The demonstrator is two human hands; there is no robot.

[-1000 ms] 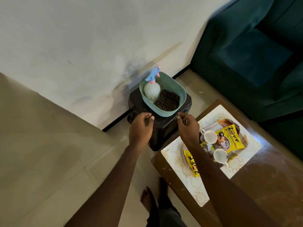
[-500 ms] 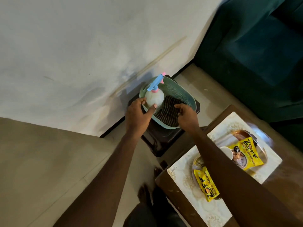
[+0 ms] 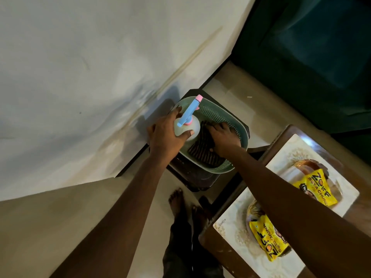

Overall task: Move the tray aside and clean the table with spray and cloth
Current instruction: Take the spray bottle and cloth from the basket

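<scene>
- My left hand [image 3: 166, 135] is wrapped round the white body of the spray bottle [image 3: 190, 128]. The thumb lies across the near side and the forefinger reaches up past the blue and pink trigger head.
- The bottle stands upright in the left end of the pale green basket [image 3: 226, 117].
- My left arm runs straight out from the lower left, wrist level.
- My right hand [image 3: 224, 140] lies palm down on the dark striped cloth [image 3: 202, 155] in the same basket, just beside the bottle. The fingers are spread and a little bent on the fabric; whether they have pinched a fold, I cannot tell.
- My right forearm crosses over the table [image 3: 220, 253] and hides part of the tray [image 3: 307, 164].
- The basket sits on a dark stool [image 3: 190, 177] against the wall, close to the table's corner.
- The tray is on a white patterned mat [image 3: 230, 233] on the table, with 2 yellow packets [image 3: 315, 189] lying on it.
- My bare feet [image 3: 176, 201] are on the floor between stool and table.
</scene>
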